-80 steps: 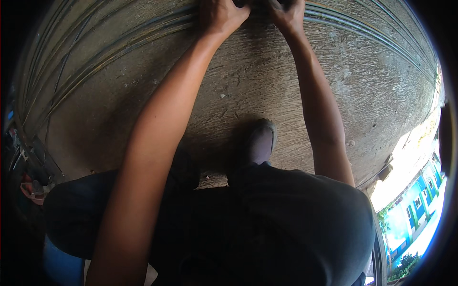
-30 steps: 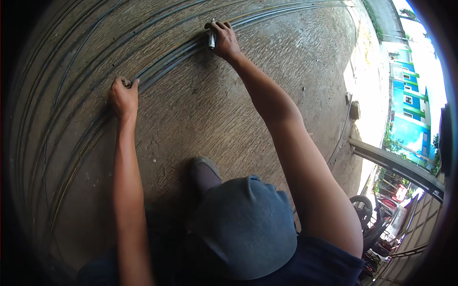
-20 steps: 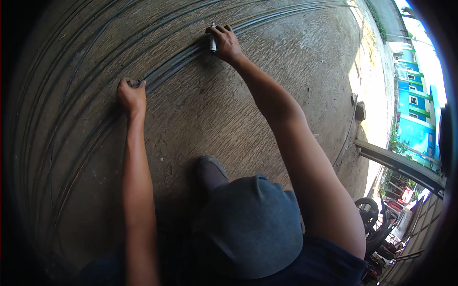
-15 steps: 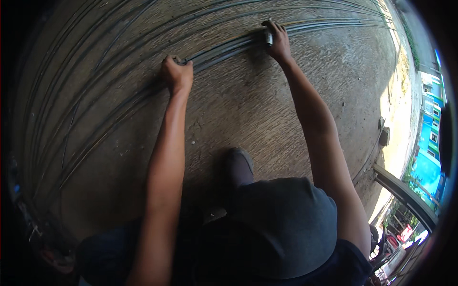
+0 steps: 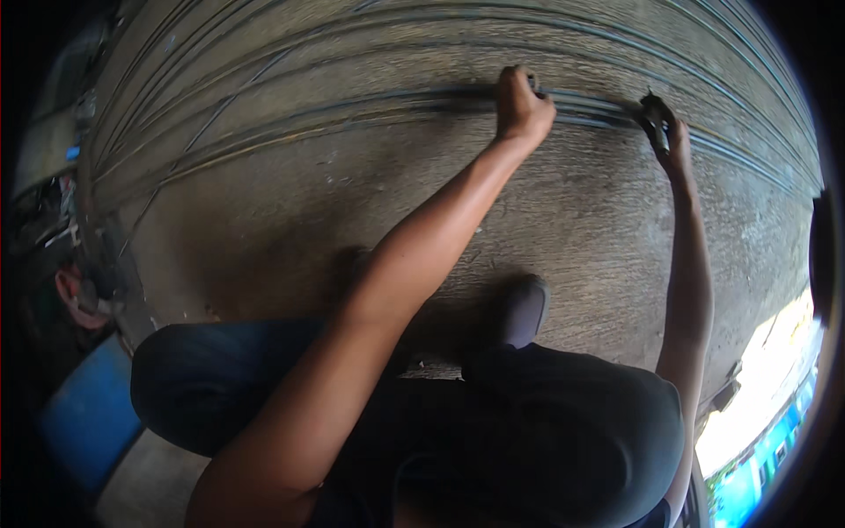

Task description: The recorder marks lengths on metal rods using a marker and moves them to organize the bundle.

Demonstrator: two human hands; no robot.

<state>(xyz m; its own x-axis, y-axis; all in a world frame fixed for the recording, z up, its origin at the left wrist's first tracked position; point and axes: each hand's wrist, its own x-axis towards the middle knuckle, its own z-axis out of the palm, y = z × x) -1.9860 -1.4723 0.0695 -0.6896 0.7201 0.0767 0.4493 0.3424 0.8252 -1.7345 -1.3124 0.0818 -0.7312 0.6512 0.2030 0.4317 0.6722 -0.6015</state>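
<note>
My left hand (image 5: 525, 106) is closed round a bundle of long, thin metal rods (image 5: 387, 102) low over the concrete floor. Its thumb and fingers curl over the rods, hiding part of them. Farther right along the same bundle is my right hand (image 5: 674, 136), its fingers bent and dark in shadow. A small dark-and-pale piece (image 5: 662, 134) shows between its thumb and fingers, too unclear to name. Both arms reach forward past my bent knees.
More long rods (image 5: 422, 46) run side by side beyond the bundle, and a thin rod (image 5: 216, 114) crosses them at the left. My shoe (image 5: 525, 310) rests on the concrete floor (image 5: 581, 238). A blue panel (image 5: 91, 414) stands at lower left; sunlit ground (image 5: 764, 387) lies at lower right.
The view has turned, so the rods now run more level across it. Both hands appear farther right in the picture. The left hand remains closed on the bundle.
</note>
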